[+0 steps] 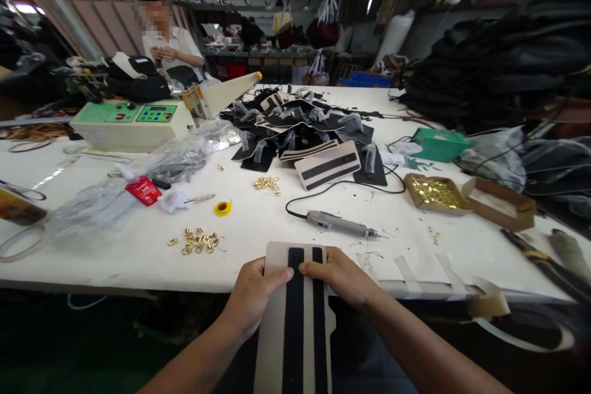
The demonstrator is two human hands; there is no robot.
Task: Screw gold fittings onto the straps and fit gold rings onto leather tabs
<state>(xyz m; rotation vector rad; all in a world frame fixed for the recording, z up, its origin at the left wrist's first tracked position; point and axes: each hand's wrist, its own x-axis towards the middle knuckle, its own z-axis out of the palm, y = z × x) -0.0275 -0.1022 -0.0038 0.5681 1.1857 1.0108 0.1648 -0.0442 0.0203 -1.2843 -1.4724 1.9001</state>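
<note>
Between my two hands is a beige panel (272,326) with two black strips running along it. It hangs over the table's front edge, its lower end cut off by the frame. My left hand (252,295) grips its left edge, thumb pressed on the wider strip. From the other side my right hand (344,274) holds it, its thumb also near that strip's upper end. Fingers behind the panel are hidden. Just beyond lies a grey electric screwdriver (339,223) with a black cord. Gold metal rings (199,241) are heaped to the left.
A pile of black and beige panels (300,129) covers the table's middle. A cardboard box of small gold parts (436,192) stands right. Left are a red bottle (144,189), yellow tape roll (222,208) and control-panel machine (133,123). A person (173,49) sits behind it.
</note>
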